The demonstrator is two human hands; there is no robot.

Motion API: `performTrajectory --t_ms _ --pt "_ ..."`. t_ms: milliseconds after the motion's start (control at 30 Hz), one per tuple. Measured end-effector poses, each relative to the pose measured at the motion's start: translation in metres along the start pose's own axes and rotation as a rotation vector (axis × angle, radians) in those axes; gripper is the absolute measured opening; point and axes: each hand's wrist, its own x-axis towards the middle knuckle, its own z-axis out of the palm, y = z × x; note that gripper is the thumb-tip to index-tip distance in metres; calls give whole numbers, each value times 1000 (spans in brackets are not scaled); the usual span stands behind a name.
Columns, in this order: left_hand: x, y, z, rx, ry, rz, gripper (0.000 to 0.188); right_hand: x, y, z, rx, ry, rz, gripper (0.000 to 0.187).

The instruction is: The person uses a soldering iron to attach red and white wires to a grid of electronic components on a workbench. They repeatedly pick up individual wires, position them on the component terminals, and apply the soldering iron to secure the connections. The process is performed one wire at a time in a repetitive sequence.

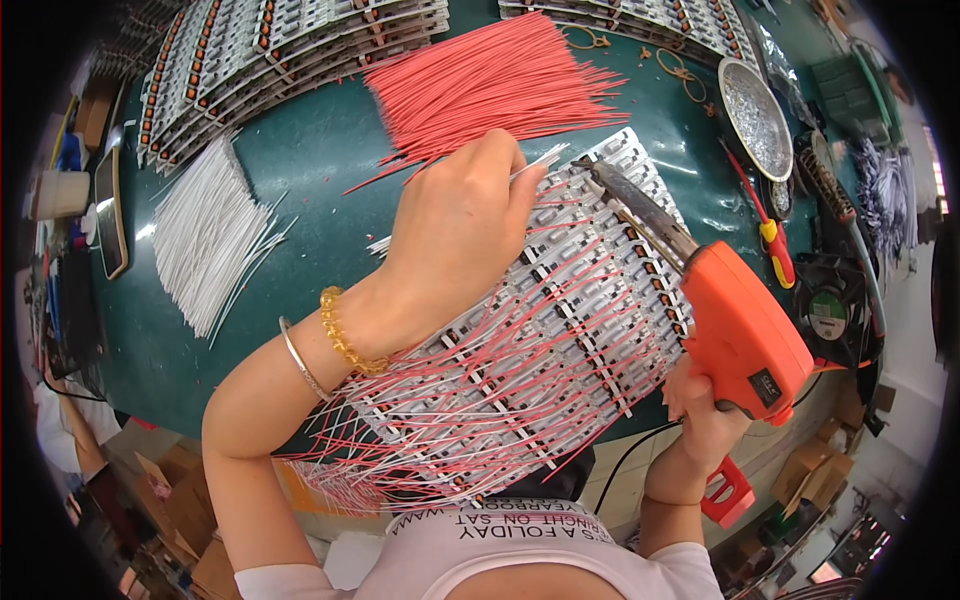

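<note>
My left hand (460,220) is closed round a small bundle of white wires (547,160), whose ends poke out past the thumb and fingertips. In my right hand (708,418) is an orange soldering gun (748,325). Its long metal tip reaches up and left to the far edge of a panel of small circuit boards (650,285), near the wire ends; whether it touches them I cannot tell. Rows of red and white wires (480,380) hang from the panel toward my body. My left forearm and wrist cover part of the panel and its wires.
Beyond my left hand lies a heap of red wires (490,85); a pile of white wires (205,235) lies to the left. Stacked board panels (290,60) stand at the back. On the right are a metal dish (757,120), a screwdriver (772,240) and a black fan (830,310).
</note>
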Motion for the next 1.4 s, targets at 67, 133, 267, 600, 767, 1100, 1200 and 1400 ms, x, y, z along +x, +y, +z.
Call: performTrajectory --t_ms 67,133,267,600,767,1100,1200,1400 --pt "0 0 0 -1 -1 2 18 1 -3 0 40 5 5 61" --pt "0 0 0 -1 -4 0 17 0 -7 1 96 14 51 62" --pt "1 0 1 6 -6 1 17 -4 -16 0 203 44 153 59" --pt "7 20 -21 40 107 121 18 -8 -15 -8 231 81 48 75" --pt "0 19 -9 59 -84 -26 18 -11 -13 -4 177 94 138 77" --pt "-1 15 -5 87 -85 5 19 -15 -8 -13 238 87 388 67" --pt "0 16 -5 91 -101 1 19 -16 -11 -10 258 93 395 66" --pt "-1 16 -5 96 -84 11 20 -19 -14 -9 240 90 363 66"
